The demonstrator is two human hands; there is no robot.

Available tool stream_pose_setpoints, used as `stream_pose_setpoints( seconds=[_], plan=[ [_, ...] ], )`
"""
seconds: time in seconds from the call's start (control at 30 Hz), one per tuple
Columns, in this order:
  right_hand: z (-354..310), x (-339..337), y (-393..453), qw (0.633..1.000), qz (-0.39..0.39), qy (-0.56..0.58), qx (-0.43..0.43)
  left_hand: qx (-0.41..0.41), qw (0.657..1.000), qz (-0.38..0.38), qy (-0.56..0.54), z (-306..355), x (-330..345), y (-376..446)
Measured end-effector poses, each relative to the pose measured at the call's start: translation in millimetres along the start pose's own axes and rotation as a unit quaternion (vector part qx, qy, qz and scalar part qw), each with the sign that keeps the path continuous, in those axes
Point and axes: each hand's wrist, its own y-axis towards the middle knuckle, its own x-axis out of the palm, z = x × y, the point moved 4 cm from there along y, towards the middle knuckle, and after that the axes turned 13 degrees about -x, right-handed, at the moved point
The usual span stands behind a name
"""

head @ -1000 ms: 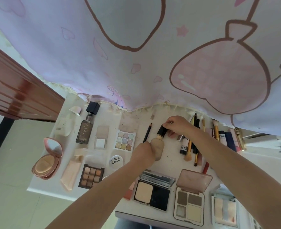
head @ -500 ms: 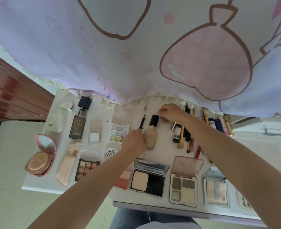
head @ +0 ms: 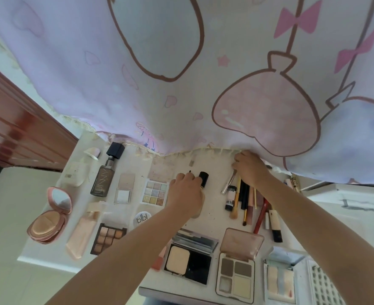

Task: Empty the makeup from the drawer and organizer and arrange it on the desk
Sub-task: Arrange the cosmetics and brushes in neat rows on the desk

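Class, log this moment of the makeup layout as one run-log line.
left hand: on foundation bottle | right hand: at brushes, grip unclear | desk: palettes laid out

two hands (head: 185, 192), three open palettes (head: 154, 193)

The left hand (head: 185, 195) covers the foundation bottle (head: 203, 180) (black cap showing) while the right hand (head: 248, 167) rests among brushes (head: 236, 199).

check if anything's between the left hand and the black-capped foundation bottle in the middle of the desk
Nothing visible is in the way. The left hand already lies over the foundation bottle, covering its body; only the black cap and a pale edge show. Whether the fingers actually grip it is hidden.
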Motion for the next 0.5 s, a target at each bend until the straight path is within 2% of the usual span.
stream_pose_setpoints(
  seconds=[0.17, 0.3, 0.4, 0.5],
  plan=[
    [-2, -3, -5, 0.998, 0.057, 0.037, -0.012, -0.004, 1.0, -0.008, -0.028, -2, -6, 1],
    [-7, -19, -29, 0.972, 0.182, 0.141, 0.046, -0.047, 0.985, -0.04, -0.16, -7, -17, -1],
    [-18, -36, -53, 0.912, 0.282, 0.271, 0.123, -0.084, 0.961, -0.056, -0.259, -10, -32, -3],
    [-31, -60, -73, 0.822, 0.313, 0.419, 0.225, -0.073, 0.937, -0.08, -0.333, -9, -46, -5]
  ],
)
